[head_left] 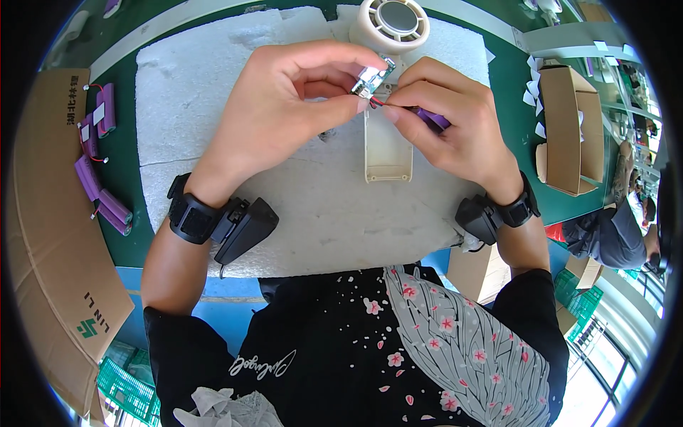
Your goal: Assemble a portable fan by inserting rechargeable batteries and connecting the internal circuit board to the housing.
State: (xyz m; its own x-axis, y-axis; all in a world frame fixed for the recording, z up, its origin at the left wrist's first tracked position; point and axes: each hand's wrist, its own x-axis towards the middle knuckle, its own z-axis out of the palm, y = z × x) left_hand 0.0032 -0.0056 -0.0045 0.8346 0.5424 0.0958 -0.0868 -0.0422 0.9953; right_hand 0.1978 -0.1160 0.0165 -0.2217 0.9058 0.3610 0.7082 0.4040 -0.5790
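My left hand (299, 99) pinches a small circuit board (373, 77) between thumb and fingertips, above the foam sheet. Red and black wires (376, 102) run from the board's lower edge to my right hand (455, 117). Its thumb and forefinger are closed on those wires, while a purple battery cell (432, 119) sits partly hidden in the same hand. Beneath both hands lies a cream plastic fan housing: its round slotted head (390, 25) is at the far side, its open handle shell (388, 153) points toward me.
White foam sheet (299, 220) covers the green table (509, 142). Several purple battery cells (107, 110) with wires lie at the left beside a large cardboard box (57, 235). An open cardboard box (569, 128) and white paper pieces (532, 85) are at the right.
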